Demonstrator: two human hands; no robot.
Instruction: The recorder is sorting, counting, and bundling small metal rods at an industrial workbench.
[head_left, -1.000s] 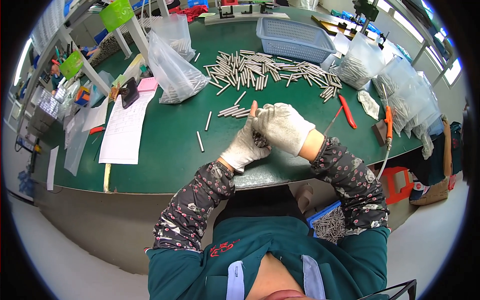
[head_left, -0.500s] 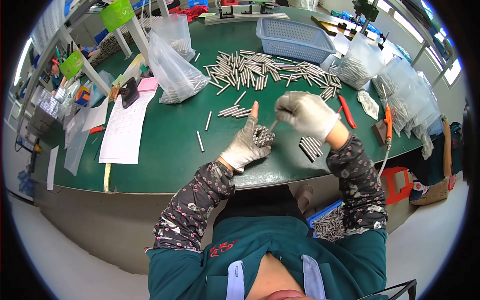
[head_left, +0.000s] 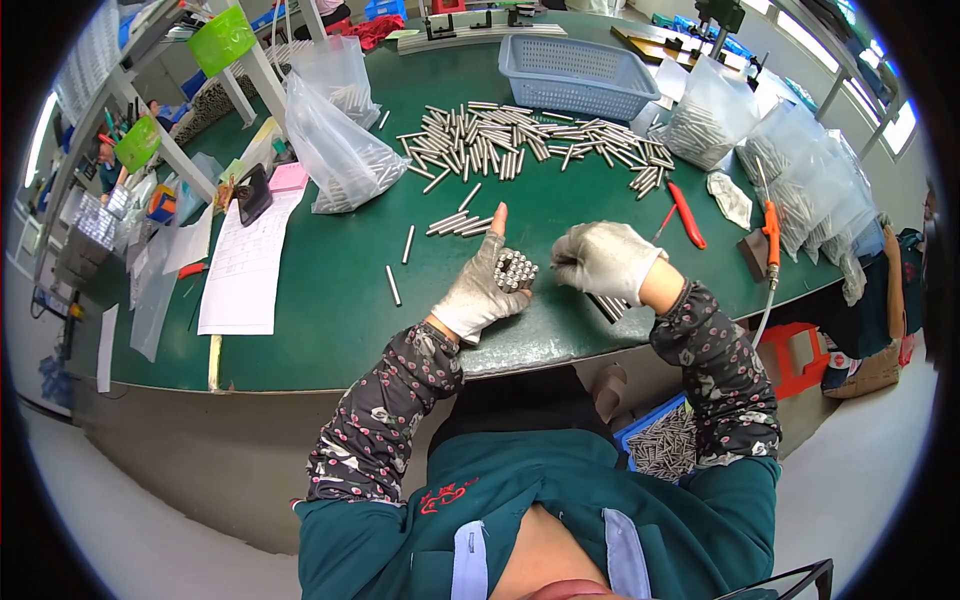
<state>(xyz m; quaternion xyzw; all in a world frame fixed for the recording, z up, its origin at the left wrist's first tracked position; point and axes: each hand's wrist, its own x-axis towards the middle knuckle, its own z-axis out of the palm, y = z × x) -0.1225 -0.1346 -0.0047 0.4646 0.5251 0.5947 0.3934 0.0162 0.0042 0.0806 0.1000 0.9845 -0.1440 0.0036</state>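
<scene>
My left hand [head_left: 480, 293], in a white glove with bare fingertips, is wrapped round a bundle of short metal pins [head_left: 514, 270], their round ends facing up. To its right, my gloved right hand [head_left: 605, 262] has its fingers pinched together; what they hold, if anything, is hidden. Beneath that hand lies a small row of pins [head_left: 610, 308], partly covered by it. Several loose pins [head_left: 458, 224] rest beyond my left hand, and a large scattered heap of them [head_left: 490, 140] spreads across the green table farther back.
A blue perforated basket [head_left: 578, 80] stands behind the heap. Plastic bags of pins [head_left: 345, 160] sit left, more bags [head_left: 708, 115] right. Red-handled pliers [head_left: 686, 215], a white cloth [head_left: 730, 200] and an orange air gun [head_left: 771, 235] lie right. Paper sheets [head_left: 245, 270] lie left.
My right hand has moved down, away from the bundle's top, over the row of pins, which it now partly hides. My left hand keeps its grip. The whole view has shifted slightly.
</scene>
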